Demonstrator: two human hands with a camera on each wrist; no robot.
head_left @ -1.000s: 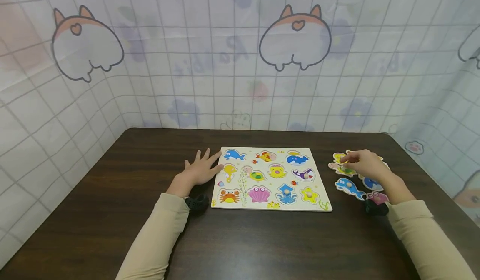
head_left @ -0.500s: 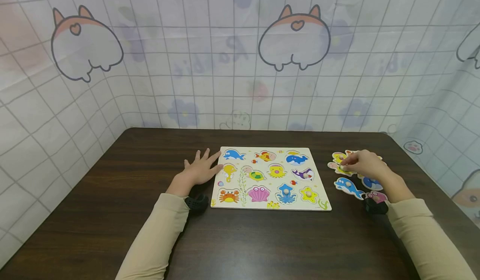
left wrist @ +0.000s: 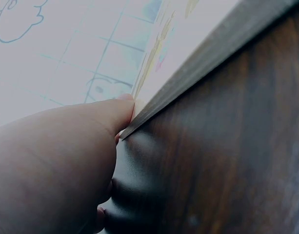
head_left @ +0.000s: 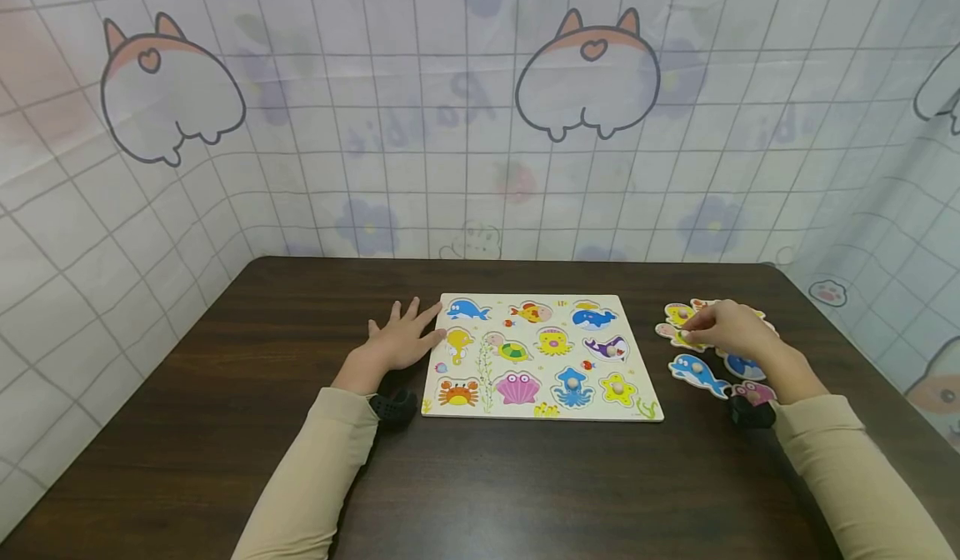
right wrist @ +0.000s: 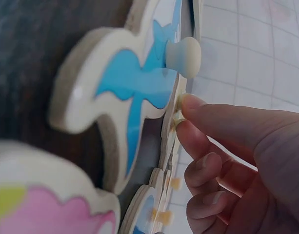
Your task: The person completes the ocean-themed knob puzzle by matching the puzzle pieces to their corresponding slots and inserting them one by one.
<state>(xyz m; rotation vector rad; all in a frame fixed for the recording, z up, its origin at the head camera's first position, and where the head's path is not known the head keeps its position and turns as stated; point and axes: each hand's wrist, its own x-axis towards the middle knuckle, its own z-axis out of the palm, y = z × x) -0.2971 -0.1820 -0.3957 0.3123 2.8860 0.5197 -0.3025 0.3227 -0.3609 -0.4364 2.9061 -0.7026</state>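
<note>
One turtle piece (head_left: 670, 332), right of the board, pinched by thumb and forefinger of the right hand (head_left: 731, 332), shell partly covered. Loose pieces (head_left: 693, 374) around it: one blue dolphin plain, others overlapped; total uncountable. One board (head_left: 545, 370): eleven pictures, three knobs. Left hand (head_left: 397, 342) touches its left edge, fingers spread. One worktop (head_left: 525, 477), near edge cut off.
</note>
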